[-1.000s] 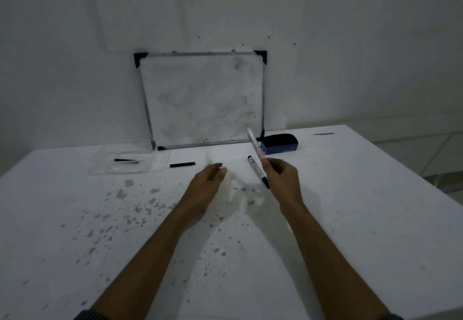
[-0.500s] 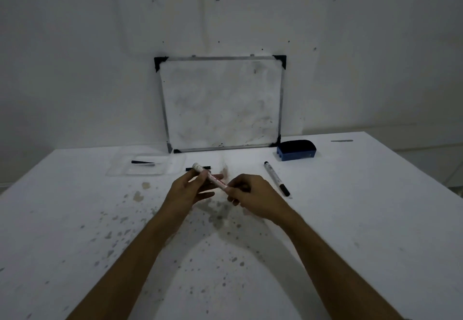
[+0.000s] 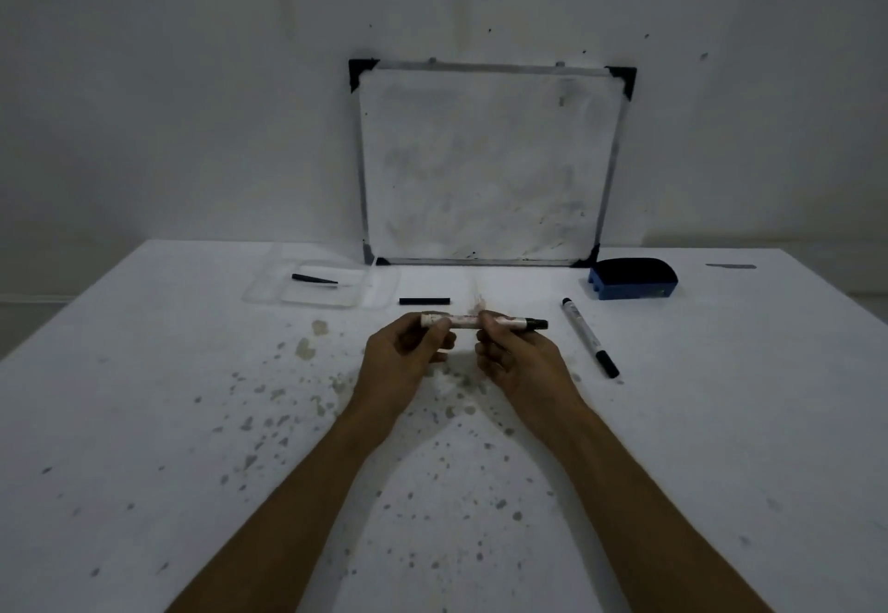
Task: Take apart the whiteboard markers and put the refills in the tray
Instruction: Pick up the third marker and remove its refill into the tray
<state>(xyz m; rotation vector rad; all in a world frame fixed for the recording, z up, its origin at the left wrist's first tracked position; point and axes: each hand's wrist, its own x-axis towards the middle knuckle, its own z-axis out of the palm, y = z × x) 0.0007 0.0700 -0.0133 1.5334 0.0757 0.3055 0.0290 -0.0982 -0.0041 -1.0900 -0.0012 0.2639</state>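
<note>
Left hand (image 3: 403, 358) and right hand (image 3: 519, 358) each pinch one marker (image 3: 485, 322), held level above the table (image 3: 144, 420). Judgement: twist ends opposite ways, pull straight apart. Second marker (image 3: 590, 337) lies just right. Further back, clear tray (image 3: 269, 293) holds one refill (image 3: 314, 279).

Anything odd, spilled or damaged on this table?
Yes: the table is speckled with grey-brown stains, thickest in front of the hands. The whiteboard carries smudged residue. A black refill lies beside the tray, not in it.
</note>
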